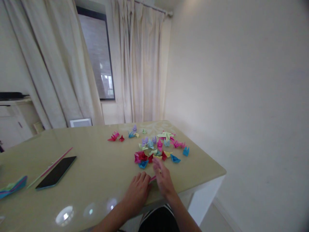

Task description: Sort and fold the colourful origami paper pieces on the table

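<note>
- Paper [153,178], a small pink piece, lies at the near edge of the table [96,174], between the two hands, which mark the centre of the clock here, with twelve pointing away from the person.
- Left hand [138,190]: palm down on the tabletop, fingers bent, the pink piece meeting the fingertips; whether it is pinched or only pressed, I cannot tell.
- Right hand [163,178]: fingers fairly straight and pointing toward twelve, just beside the pink piece; I cannot tell whether it grips it.
- At twelve to one o'clock, a crowd of folded paper shapes [159,144] in pink, red, purple, yellow, blue and pale green, the nearest ones close to the right fingertips.
- At one o'clock, a blue folded boat [175,158] near the crowd's outer side.
- At eleven o'clock, a few red and pink shapes [116,136], apart from the rest.
- At nine o'clock, a dark phone [56,172], with a long pink and green strip [51,166] beside it.
- Also at nine, farther out, blue and green paper sheets [14,187].
- Beyond the table, at eleven, a window [96,54] between pale curtains [145,64].
</note>
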A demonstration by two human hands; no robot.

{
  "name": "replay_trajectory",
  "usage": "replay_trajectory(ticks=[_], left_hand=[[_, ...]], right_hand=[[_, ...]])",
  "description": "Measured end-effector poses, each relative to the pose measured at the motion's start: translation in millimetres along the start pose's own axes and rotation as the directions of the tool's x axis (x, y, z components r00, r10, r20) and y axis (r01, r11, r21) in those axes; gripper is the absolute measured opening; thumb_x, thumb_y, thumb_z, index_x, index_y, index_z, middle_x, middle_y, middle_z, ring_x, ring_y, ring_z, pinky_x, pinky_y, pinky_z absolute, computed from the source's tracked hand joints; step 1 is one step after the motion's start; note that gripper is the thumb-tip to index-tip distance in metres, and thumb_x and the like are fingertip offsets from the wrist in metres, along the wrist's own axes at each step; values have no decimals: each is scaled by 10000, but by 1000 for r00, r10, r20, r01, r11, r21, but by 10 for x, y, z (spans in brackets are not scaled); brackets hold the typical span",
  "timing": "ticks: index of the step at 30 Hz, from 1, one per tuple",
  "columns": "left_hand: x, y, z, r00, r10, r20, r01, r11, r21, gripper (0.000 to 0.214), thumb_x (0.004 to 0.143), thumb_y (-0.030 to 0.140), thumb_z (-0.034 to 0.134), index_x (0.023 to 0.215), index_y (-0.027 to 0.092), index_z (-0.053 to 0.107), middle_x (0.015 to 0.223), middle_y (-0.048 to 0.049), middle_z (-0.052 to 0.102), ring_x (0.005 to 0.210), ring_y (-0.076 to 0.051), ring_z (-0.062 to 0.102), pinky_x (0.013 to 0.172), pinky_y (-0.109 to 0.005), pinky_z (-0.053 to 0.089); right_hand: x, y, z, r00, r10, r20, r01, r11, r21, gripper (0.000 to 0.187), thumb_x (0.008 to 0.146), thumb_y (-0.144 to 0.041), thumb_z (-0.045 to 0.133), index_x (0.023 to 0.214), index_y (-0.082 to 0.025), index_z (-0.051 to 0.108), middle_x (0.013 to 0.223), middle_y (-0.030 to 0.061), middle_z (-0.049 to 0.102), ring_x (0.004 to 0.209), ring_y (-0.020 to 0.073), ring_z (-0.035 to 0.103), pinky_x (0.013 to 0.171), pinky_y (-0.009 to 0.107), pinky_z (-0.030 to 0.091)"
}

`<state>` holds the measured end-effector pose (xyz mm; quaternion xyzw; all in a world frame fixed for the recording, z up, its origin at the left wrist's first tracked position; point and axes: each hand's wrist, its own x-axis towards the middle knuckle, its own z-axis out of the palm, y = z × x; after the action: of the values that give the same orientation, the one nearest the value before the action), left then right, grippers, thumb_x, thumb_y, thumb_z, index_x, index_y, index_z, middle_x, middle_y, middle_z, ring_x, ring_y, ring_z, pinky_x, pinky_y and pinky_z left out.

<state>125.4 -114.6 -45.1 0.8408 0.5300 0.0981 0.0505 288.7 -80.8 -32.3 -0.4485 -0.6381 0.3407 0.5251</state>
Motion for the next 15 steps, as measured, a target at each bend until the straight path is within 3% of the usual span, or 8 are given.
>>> replay_trajectory(ticks=[2,6,9,13,15], left_hand=[[1,-7,9,1000,11,-3,-11,1000,5,325,1049,171,422,1301,204,624,1326,-122,651,1225,-289,579,1094,-472,462],[2,-30,57,1000,-6,-26,6,1000,8,326,1055,191,421,1315,209,616,1366,-121,635,1244,-297,571,1112,-492,452],[1,-29,63,1000,16,-8,-16,1000,21,376,1034,171,451,1383,203,585,1455,-141,594,1321,-319,538,1155,-520,418],[-2,-12,38,999,-32,-18,32,999,-3,337,1056,181,395,1296,191,631,1364,-142,642,1249,-309,577,1112,-503,452],[-1,-12,37,1000,-9,-16,9,1000,-3,359,1034,160,417,1327,201,620,1378,-143,637,1263,-310,568,1110,-502,452]], right_hand=[[-18,2,27,996,-43,77,45,999,-23,731,966,-765,566,1406,-192,678,1415,182,695,1329,344,648,1148,517,500],[-62,19,60,997,-62,35,64,997,-52,657,1029,-718,477,1364,-203,711,1367,175,722,1297,333,666,1149,521,495],[-66,8,43,989,-90,116,102,989,-102,675,973,-732,573,1369,-203,710,1354,177,729,1273,347,678,1132,521,512],[-49,-19,4,998,-68,20,69,995,-66,627,1030,-703,494,1364,-216,704,1348,159,733,1287,325,673,1129,503,518],[-55,-7,-12,992,-90,86,96,993,-68,649,996,-718,556,1361,-203,703,1329,165,741,1256,331,690,1106,492,537]])
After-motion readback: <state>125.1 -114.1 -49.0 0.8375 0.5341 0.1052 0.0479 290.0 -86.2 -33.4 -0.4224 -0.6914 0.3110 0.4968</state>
